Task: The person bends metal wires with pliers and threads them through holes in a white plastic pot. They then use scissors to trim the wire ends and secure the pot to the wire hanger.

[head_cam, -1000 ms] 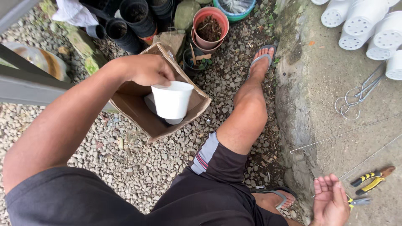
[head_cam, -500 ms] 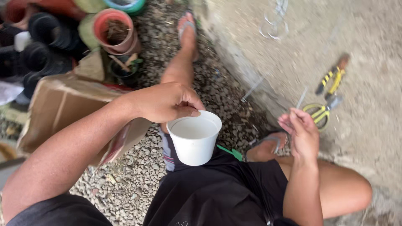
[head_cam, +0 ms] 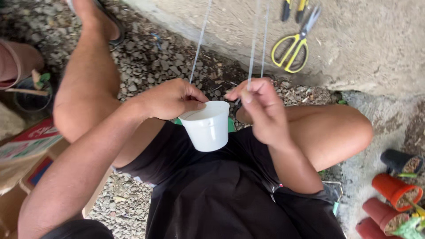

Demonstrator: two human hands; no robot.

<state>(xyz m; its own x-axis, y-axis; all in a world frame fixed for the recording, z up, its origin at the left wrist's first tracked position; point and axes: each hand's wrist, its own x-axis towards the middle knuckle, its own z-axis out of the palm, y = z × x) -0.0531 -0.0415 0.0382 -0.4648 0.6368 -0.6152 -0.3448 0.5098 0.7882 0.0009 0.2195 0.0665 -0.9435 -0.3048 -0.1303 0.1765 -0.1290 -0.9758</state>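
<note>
1. Your left hand (head_cam: 170, 98) grips the white plastic pot (head_cam: 207, 125) by its rim, thumb lying along the top edge and fingers curled over the far side. The pot is upright and held in the air above your lap, over the black shorts (head_cam: 221, 186).
2. Your right hand (head_cam: 259, 108) is pinched shut on thin wires (head_cam: 253, 48), just beside the pot's right rim. The wires run from the fingertips up and away across the gravel and onto the concrete slab (head_cam: 376, 48).
3. A third wire (head_cam: 200, 42) runs from behind your left hand in the same direction. Whether that hand also holds it cannot be told.
4. The inside of the pot shows only a pale wall; its contents cannot be made out.
5. Yellow-handled scissors (head_cam: 294, 44) lie on the slab, well apart from both hands, blades pointing up and right. Yellow-and-black pliers (head_cam: 294, 8) lie just above them at the frame's edge.
6. Gravel (head_cam: 155, 57) covers the ground between your legs and the slab.
7. A cardboard box (head_cam: 26, 163) sits at your left, beside your left forearm.
8. Small orange and black nursery pots (head_cam: 396, 188) with soil stand at the lower right, beyond your right knee.
9. Your left foot wears a sandal (head_cam: 108, 26), planted on the gravel at top left.
</note>
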